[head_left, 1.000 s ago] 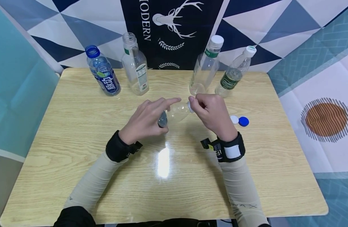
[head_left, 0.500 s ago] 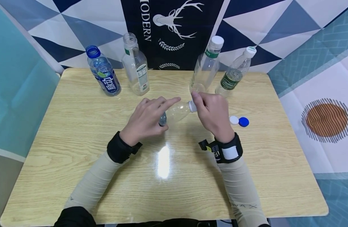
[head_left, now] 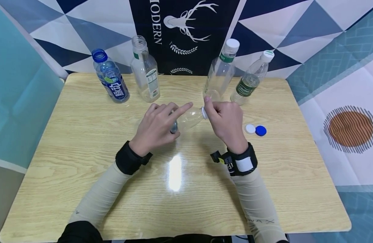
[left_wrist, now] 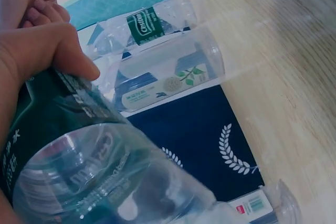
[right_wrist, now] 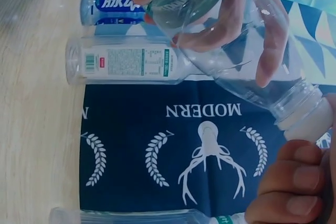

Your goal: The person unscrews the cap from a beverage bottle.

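Observation:
My left hand (head_left: 157,127) grips a clear plastic bottle (head_left: 190,118) round its green label, with the bottle lying sideways, its neck toward the right. In the left wrist view the thumb presses along the green label (left_wrist: 58,106). A white cap (right_wrist: 308,124) sits on the bottle's neck, and my right hand (head_left: 227,121) pinches it between thumb and curled fingers. Part of the bottle's base is hidden behind the left hand. Just right of the right hand, a loose white cap (head_left: 250,129) and a blue cap (head_left: 261,131) lie on the table.
Along the table's (head_left: 113,195) back edge stand a blue uncapped bottle (head_left: 112,79), a clear uncapped bottle (head_left: 146,76), a clear bottle with a white cap (head_left: 220,76) and a green-labelled capped bottle (head_left: 248,82). A patterned cloth (head_left: 186,37) hangs behind them.
My right hand has turned at the wrist and shifted slightly left, its thumb tilting upward at the white cap. The left hand and the bottle have stayed nearly in place.

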Demonstrator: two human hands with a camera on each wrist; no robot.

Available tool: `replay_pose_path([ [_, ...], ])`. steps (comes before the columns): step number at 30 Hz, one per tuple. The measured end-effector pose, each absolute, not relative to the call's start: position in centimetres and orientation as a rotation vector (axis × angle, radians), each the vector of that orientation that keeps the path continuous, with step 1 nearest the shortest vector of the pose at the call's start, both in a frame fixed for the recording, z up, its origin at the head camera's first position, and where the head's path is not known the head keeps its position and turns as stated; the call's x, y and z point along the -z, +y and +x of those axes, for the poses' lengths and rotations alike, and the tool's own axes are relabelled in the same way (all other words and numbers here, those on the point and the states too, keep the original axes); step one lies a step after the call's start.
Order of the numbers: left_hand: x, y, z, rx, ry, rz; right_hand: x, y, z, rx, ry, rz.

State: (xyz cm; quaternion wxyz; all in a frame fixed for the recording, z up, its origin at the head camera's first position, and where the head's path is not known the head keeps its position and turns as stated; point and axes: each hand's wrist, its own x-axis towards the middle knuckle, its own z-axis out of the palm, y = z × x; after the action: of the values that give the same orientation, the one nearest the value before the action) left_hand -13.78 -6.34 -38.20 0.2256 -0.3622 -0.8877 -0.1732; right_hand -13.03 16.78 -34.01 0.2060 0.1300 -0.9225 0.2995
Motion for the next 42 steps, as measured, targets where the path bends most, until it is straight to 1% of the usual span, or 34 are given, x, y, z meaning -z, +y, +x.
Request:
replay_pose_path([
  [6,38.1,-6.5,-13.8,0.592,-2.458,-1.048,33.9,16.9,-13.1,-0.824,-2.516,0.468],
  [14,38.0,-6.8,-14.1,0.981,-2.581,-1.168,33.8,17.3,-13.2,-0.751,-2.470,0.620],
  [22,38.1,-6.7,-14.2,0.929,-2.553,-1.114,33.4,17.8,-13.2,-0.877,-2.487,0.634],
  [27,38.2,-6.7,-14.3,0.900,-2.562,-1.074,33.2,18.4,-13.3,-1.011,-2.446,0.720],
  [33,38.3,-6.7,-14.3,0.903,-2.600,-1.035,33.2,18.9,-13.5,-1.002,-2.406,0.782],
  [42,38.3,-6.6,-14.1,0.629,-2.516,-1.006,33.2,18.0,-13.5,-1.049,-2.356,0.655],
])
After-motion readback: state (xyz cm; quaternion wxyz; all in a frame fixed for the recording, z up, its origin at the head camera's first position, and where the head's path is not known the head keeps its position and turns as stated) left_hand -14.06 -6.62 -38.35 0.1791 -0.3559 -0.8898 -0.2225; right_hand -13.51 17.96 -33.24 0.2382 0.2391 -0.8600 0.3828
